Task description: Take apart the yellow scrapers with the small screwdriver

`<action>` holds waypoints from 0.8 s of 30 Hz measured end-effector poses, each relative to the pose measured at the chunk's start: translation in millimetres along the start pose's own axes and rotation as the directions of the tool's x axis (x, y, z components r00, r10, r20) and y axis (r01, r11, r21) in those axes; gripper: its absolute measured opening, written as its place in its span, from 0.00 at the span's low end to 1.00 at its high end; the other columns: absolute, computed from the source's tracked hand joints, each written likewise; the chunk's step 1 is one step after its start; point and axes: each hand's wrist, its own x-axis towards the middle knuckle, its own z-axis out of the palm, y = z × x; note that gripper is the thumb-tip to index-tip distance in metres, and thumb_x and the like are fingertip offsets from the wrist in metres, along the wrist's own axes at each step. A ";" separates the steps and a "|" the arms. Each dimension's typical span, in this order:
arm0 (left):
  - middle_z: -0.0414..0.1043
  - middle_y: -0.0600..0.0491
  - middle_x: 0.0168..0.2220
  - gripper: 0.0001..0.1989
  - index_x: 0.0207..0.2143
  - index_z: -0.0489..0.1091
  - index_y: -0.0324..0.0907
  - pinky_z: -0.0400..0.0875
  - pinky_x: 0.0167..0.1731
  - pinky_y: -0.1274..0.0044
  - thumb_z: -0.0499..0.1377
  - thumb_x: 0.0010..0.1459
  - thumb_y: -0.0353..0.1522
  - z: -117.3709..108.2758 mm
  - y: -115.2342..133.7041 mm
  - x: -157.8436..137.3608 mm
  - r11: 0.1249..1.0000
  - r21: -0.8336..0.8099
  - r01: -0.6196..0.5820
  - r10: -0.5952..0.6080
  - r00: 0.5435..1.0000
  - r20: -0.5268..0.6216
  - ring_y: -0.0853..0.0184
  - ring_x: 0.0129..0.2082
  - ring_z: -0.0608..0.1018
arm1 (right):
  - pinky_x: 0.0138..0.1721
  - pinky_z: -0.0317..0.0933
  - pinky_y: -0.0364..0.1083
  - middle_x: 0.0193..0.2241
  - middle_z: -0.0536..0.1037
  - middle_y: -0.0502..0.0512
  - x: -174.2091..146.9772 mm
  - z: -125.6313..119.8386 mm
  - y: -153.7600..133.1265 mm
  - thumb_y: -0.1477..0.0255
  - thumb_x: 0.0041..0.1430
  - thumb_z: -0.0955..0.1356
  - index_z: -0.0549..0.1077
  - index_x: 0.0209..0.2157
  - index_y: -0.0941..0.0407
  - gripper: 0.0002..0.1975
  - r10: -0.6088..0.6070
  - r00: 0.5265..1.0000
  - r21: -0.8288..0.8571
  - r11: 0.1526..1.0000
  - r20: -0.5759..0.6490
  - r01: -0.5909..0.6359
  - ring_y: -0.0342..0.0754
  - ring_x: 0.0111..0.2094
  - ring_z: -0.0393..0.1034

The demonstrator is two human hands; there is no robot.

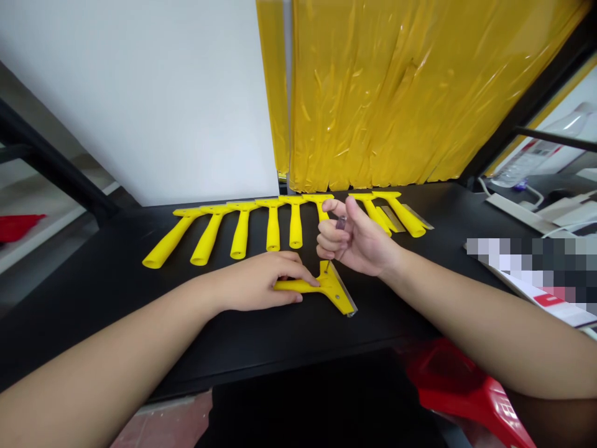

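My left hand (261, 280) is closed around the handle of a yellow scraper (333, 289) that lies on the black table. The scraper's head points right, with a metal blade along its edge and a screw visible on its face. Above it my right hand (357, 239) is closed on a small screwdriver (342, 222). Most of its handle is hidden by the fingers, and its thin shaft reaches down to the upper end of the scraper's head. Behind my hands, several more yellow scrapers (240, 230) lie in a row, handles towards me.
A white board (186, 99) and a yellow plastic-wrapped panel (373, 93) stand at the back of the black table (153, 317). To the right are a clear bottle (536, 149), cables and a partly blurred sheet (536, 286). Something red (471, 392) sits below the front edge.
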 end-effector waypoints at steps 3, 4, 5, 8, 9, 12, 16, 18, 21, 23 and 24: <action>0.78 0.50 0.48 0.19 0.58 0.80 0.53 0.73 0.52 0.70 0.67 0.67 0.32 0.5 -1.0 -0.3 1.000 0.006 0.011 -0.011 1.000 0.005 0.61 0.47 0.81 | 0.32 0.61 0.43 0.25 0.62 0.41 0.2 2.7 2.3 0.60 0.69 0.74 0.65 0.37 0.51 0.16 -0.045 0.997 0.011 0.999 -0.068 0.046 0.40 0.24 0.55; 0.78 0.50 0.49 0.19 0.58 0.80 0.54 0.73 0.52 0.70 0.67 0.67 0.32 0.8 -1.5 -0.4 1.000 0.007 0.011 -0.011 1.000 0.003 0.61 0.47 0.81 | 0.33 0.62 0.43 0.28 0.66 0.42 0.4 3.3 2.7 0.62 0.68 0.75 0.64 0.36 0.52 0.17 -0.059 0.995 0.011 0.998 -0.080 0.060 0.41 0.26 0.59; 0.78 0.50 0.50 0.19 0.58 0.80 0.54 0.73 0.52 0.69 0.67 0.67 0.32 1.0 -1.9 -0.5 1.000 0.006 0.009 -0.009 1.000 0.001 0.61 0.48 0.81 | 0.34 0.64 0.44 0.31 0.69 0.44 0.7 3.8 2.9 0.63 0.67 0.76 0.65 0.35 0.52 0.17 -0.071 0.994 0.007 0.997 -0.085 0.072 0.41 0.29 0.62; 0.78 0.50 0.51 0.18 0.58 0.80 0.53 0.72 0.55 0.70 0.66 0.67 0.31 1.3 -2.4 -0.4 1.000 0.002 -0.007 0.007 1.000 -0.005 0.61 0.50 0.81 | 0.36 0.66 0.46 0.31 0.70 0.46 1.2 4.3 2.2 0.62 0.68 0.75 0.69 0.34 0.54 0.15 -0.072 0.996 -0.023 0.997 -0.053 0.071 0.42 0.31 0.65; 0.78 0.50 0.51 0.18 0.58 0.80 0.53 0.72 0.55 0.70 0.67 0.67 0.31 1.2 -2.2 -0.2 1.000 0.001 -0.010 0.010 1.000 -0.005 0.61 0.50 0.81 | 0.35 0.66 0.45 0.27 0.68 0.45 1.0 4.1 1.7 0.61 0.70 0.73 0.69 0.33 0.54 0.16 -0.052 0.998 -0.034 0.998 -0.037 0.051 0.42 0.28 0.63; 0.78 0.50 0.50 0.18 0.58 0.80 0.53 0.72 0.54 0.70 0.67 0.67 0.31 0.6 -1.0 0.2 1.000 0.000 -0.008 0.008 1.000 -0.006 0.61 0.49 0.81 | 0.30 0.60 0.44 0.18 0.54 0.39 -0.2 3.8 0.3 0.55 0.74 0.68 0.69 0.34 0.52 0.18 0.013 1.000 -0.037 0.999 -0.018 -0.014 0.40 0.20 0.48; 0.78 0.50 0.50 0.18 0.58 0.80 0.53 0.73 0.53 0.70 0.67 0.67 0.32 0.0 -0.3 0.3 1.000 0.003 0.004 -0.004 1.000 0.006 0.61 0.48 0.81 | 0.30 0.57 0.42 0.20 0.56 0.39 -0.9 5.8 0.8 0.55 0.72 0.70 0.66 0.37 0.50 0.16 -0.021 0.998 0.010 1.000 -0.055 0.022 0.41 0.21 0.48; 0.78 0.50 0.51 0.18 0.58 0.80 0.53 0.73 0.54 0.69 0.67 0.67 0.32 -0.1 -0.5 0.2 1.000 -0.004 0.000 0.000 1.000 0.002 0.61 0.50 0.81 | 0.32 0.60 0.43 0.25 0.65 0.42 -0.1 7.2 1.6 0.61 0.71 0.72 0.65 0.35 0.51 0.15 -0.051 0.995 0.016 0.998 -0.081 0.052 0.41 0.25 0.58; 0.79 0.50 0.52 0.19 0.58 0.80 0.53 0.72 0.56 0.69 0.67 0.66 0.32 -0.1 -0.6 0.0 1.000 -0.010 -0.005 0.005 1.000 -0.001 0.61 0.51 0.80 | 0.36 0.64 0.45 0.28 0.69 0.45 1.2 7.5 1.2 0.61 0.72 0.71 0.66 0.32 0.53 0.17 -0.048 0.996 -0.008 0.999 -0.070 0.047 0.43 0.30 0.64; 0.78 0.50 0.52 0.19 0.58 0.80 0.53 0.72 0.56 0.69 0.67 0.66 0.31 -0.2 -0.3 0.0 1.000 -0.006 -0.002 0.002 1.000 0.004 0.61 0.51 0.80 | 0.34 0.63 0.45 0.20 0.61 0.42 0.9 6.5 -0.3 0.57 0.74 0.69 0.65 0.29 0.54 0.22 0.008 1.000 -0.031 0.999 -0.027 -0.009 0.42 0.24 0.58; 0.78 0.50 0.52 0.19 0.58 0.80 0.53 0.72 0.55 0.69 0.67 0.67 0.31 -0.3 0.0 0.0 1.000 -0.004 -0.001 0.001 1.000 0.004 0.61 0.51 0.81 | 0.32 0.61 0.45 0.16 0.55 0.40 0.4 5.9 -1.1 0.54 0.75 0.67 0.65 0.28 0.54 0.24 0.039 0.999 -0.041 0.998 -0.010 -0.039 0.41 0.21 0.52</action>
